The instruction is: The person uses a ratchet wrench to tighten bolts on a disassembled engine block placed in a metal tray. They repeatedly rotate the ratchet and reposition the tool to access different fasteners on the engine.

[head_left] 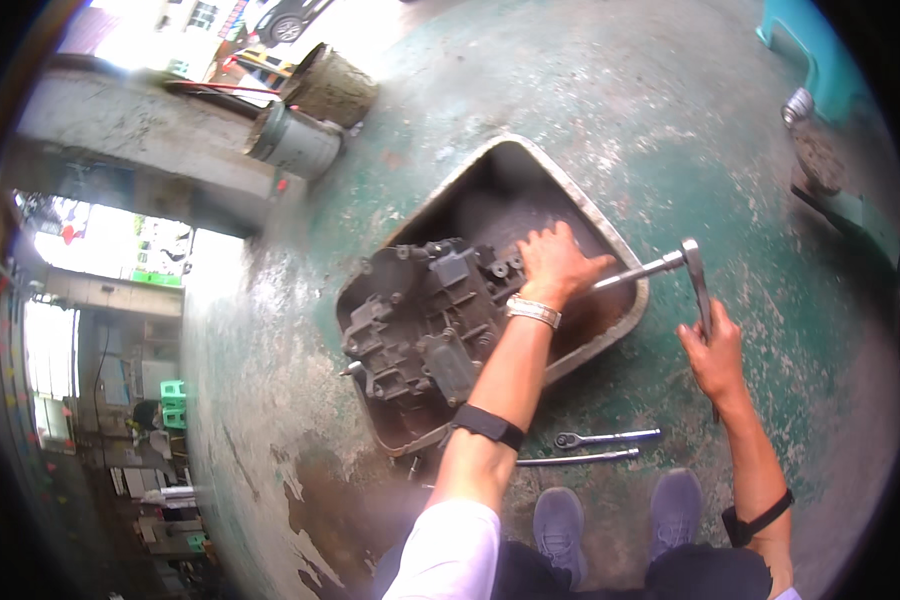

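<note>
A dark grey cast-metal assembly point(425, 325) with ribs and bolt holes, like a gearbox valve body, lies tilted in a worn metal tray point(622, 245). My left hand point(560, 262) rests on its right end with the fingers spread. My right hand point(716, 358) is wrapped around the handle of a ratchet wrench point(696, 275), to the right of the tray. From the wrench's head a long extension bar point(645, 271) runs left across the tray rim, toward the assembly. My left hand and wrist hide where that bar ends.
On the floor before my shoes lie a second ratchet point(610, 438) and a steel bar point(585, 458). A grey bucket point(295, 142) and a dirty bin point(332, 85) stand at the far left. A turquoise stool point(815, 50) is at the far right.
</note>
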